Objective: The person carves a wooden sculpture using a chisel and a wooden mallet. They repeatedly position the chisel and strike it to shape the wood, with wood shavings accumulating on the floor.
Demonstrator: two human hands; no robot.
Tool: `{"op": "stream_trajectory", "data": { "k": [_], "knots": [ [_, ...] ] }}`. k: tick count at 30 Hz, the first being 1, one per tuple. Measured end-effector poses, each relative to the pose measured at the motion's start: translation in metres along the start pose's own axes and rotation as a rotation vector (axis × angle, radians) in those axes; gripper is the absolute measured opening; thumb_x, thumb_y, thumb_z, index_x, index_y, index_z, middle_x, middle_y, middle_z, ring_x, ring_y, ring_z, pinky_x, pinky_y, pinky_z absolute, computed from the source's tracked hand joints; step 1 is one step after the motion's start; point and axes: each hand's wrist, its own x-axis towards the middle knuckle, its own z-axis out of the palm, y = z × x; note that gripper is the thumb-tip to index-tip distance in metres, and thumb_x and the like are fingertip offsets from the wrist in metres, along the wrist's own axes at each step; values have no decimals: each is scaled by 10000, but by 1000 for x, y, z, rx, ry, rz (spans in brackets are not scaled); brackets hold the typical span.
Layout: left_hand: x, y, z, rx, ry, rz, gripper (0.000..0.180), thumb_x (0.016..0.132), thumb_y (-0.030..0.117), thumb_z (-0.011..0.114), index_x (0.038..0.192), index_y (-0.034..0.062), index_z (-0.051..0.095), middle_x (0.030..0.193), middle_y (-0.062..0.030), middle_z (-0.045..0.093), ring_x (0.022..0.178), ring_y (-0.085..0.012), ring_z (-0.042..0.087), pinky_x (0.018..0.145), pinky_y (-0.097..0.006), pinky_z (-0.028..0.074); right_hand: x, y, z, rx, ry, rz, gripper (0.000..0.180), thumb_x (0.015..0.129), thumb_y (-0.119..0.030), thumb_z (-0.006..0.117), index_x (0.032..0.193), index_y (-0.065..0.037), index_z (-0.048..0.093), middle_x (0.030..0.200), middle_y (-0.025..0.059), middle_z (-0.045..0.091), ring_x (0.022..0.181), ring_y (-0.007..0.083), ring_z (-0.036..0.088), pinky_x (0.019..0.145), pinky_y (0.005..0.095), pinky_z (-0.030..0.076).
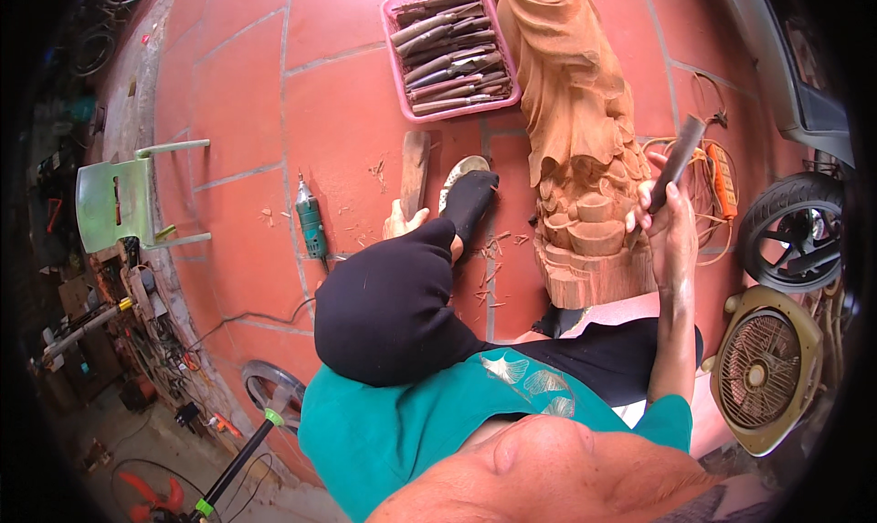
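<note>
A carved wooden statue (585, 148) with draped folds and rounded petal-like shapes lies on the tiles in front of me. At its near end, on the right, my right hand (674, 221) grips the dark handle of a chisel (676, 167). The chisel's working end points down toward the carving, mostly hidden by the fingers. Left of the statue, my left hand (400, 221) is closed round the near end of a flat wooden mallet (415, 171). My bent knee covers part of that hand.
A pink basket (397, 75) full of carving tools stands at the far middle. A green rotary tool (311, 221), wood shavings and a green chair (114, 199) are on the left. To the right are an orange power strip (722, 180), a wheel (793, 231) and a fan (763, 372).
</note>
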Motion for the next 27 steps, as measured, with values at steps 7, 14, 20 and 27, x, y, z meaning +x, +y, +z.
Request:
{"op": "stream_trajectory", "data": {
  "k": [7,14,20,27],
  "knots": [
    [-33,-14,-50,90,-132,-383,242,883,274,606,935,39,636,903,-228,681,883,-422,671,761,-525,521,0,9,-1,-543,-11,-56,455,1036,-191,595,1442,-6,509,1030,-3,594,859,48,526,765,223,461],
    [13,-64,-202,347,-238,-246,318,873,276,724,1070,49,620,928,-196,685,865,-397,680,748,-501,550,1,13,0,-660,-70,-205,412,1004,-103,643,1405,-46,564,1100,10,630,922,92,573,836,247,483],
    [146,-93,-201,389,-24,-72,259,889,198,659,1088,38,612,986,-209,646,949,-408,637,824,-510,528,5,14,-1,-642,-90,-89,400,994,-89,654,1386,-58,581,1177,38,651,1007,96,607,831,251,497],
    [186,-79,-132,328,165,-256,331,865,245,714,1145,69,686,1101,-178,675,1087,-371,618,967,-479,515,5,17,-6,-639,-58,-88,417,998,-142,664,1398,-62,576,1177,53,654,1062,138,618,938,304,488]
  ]
}}
